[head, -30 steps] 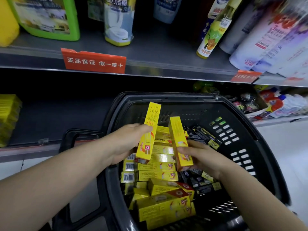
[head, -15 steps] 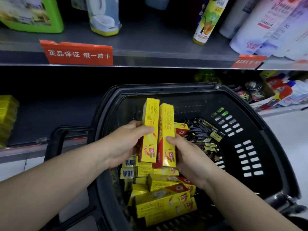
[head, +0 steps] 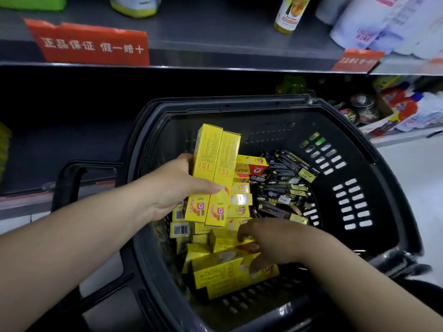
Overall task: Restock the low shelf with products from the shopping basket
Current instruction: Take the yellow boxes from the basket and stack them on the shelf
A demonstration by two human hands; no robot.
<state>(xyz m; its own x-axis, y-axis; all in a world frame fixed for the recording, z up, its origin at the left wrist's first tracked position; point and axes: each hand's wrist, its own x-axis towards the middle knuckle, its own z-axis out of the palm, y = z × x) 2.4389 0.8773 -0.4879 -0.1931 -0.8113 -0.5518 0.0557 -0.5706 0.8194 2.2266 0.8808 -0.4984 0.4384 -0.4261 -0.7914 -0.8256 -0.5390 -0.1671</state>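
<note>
Two yellow boxes (head: 214, 176), side by side, are gripped in the left hand (head: 172, 188) above the shopping basket (head: 359, 144); the right hand (head: 271, 240) (blurred) curls onto another yellow box (head: 225, 242).

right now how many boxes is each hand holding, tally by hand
left hand: 2 yellow boxes, held side by side above the basket
right hand: 0 lifted, fingers on a yellow box in the pile
total held: 2

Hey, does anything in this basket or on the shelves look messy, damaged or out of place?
Nothing looks damaged or spilled. The yellow boxes near the right hand lie jumbled at mixed angles in the basket, and the red shelf tag has a ragged top edge.
</note>
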